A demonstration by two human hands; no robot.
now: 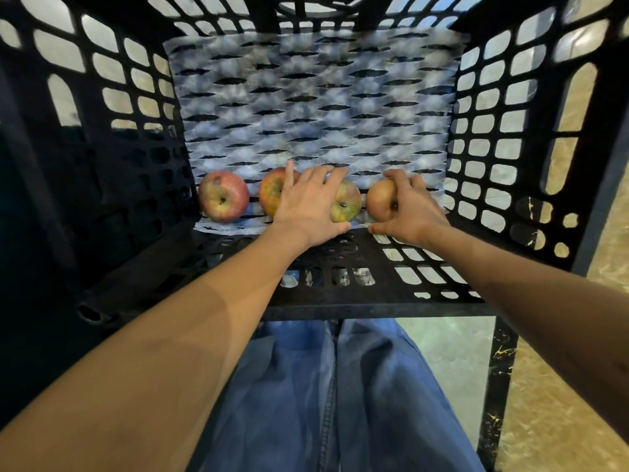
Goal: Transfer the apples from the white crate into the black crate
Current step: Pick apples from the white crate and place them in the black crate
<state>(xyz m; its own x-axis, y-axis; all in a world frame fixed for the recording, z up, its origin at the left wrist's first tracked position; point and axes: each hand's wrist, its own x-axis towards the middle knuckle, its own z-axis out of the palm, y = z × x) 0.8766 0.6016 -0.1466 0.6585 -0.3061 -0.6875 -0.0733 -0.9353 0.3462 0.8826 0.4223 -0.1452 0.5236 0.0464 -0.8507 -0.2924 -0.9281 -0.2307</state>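
Observation:
Both my arms reach down into the black crate (pixel 340 291). Several apples lie in a row along its near bottom edge on a white perforated liner (pixel 316 107). A red apple (pixel 223 195) sits free at the left. My left hand (pixel 308 202) lies over a red-orange apple (pixel 270 194) and a yellow-green apple (pixel 349 202), fingers spread across them, not clearly gripping either. My right hand (pixel 410 209) is curled around a brownish-orange apple (pixel 381 199) at the right end. The white crate is not in view.
The black crate's lattice walls (pixel 493 137) rise on all sides around my hands. Most of the liner toward the far wall is bare. Below the crate I see my legs in blue jeans (pixel 340 396) and a tan floor (pixel 561 403) with a dark strip.

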